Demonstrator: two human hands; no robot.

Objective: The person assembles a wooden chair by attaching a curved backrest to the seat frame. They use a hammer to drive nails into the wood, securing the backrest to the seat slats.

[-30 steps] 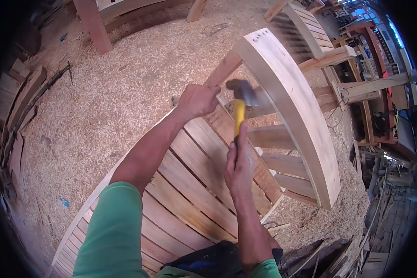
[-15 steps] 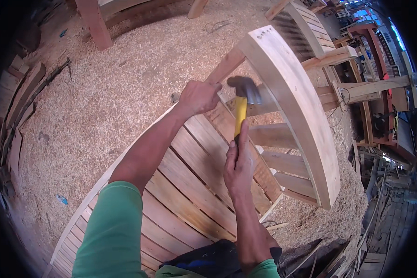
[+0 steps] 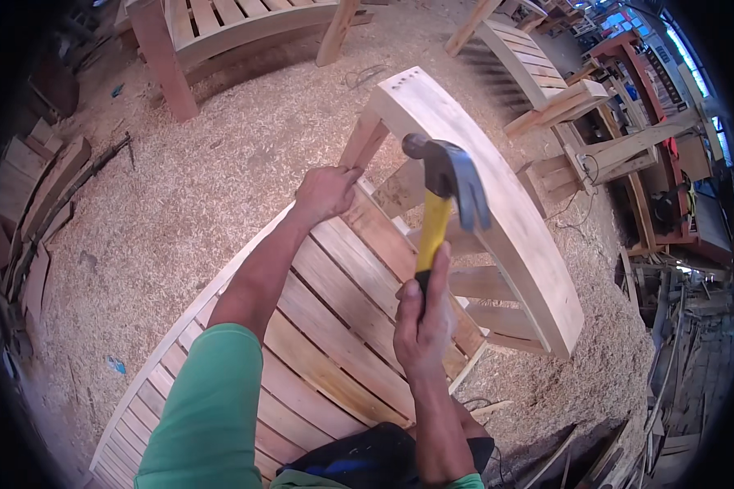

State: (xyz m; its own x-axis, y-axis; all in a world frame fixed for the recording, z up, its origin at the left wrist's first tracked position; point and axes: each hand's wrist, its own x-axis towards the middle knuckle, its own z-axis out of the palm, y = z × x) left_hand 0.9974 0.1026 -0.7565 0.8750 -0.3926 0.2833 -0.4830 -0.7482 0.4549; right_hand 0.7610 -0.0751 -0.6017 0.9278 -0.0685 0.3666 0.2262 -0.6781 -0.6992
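Observation:
My right hand [image 3: 426,322] is closed round the handle of a claw hammer [image 3: 434,224], yellow with a black grip. Its metal head is up in the air, apart from the wood, and hides part of the armrest behind it. My left hand [image 3: 328,194] grips the unpainted wooden bench [image 3: 359,269] where an upright post meets the slatted seat; the fingertips are partly hidden. Beyond the hammer, a broad curved armrest [image 3: 497,196] with several small dark holes at its far end runs along the bench's right side.
Wood shavings [image 3: 196,179] cover the floor. Another slatted bench [image 3: 253,37] stands at the far left, and a further one [image 3: 530,61] at the far right. Curved wood offcuts [image 3: 45,187] are heaped on the left; timber scraps [image 3: 677,342] lie on the right.
The hammer has risen toward me and looks larger, with my right hand still round it. My left hand keeps its hold on the bench. The view has shifted, showing more of the far benches.

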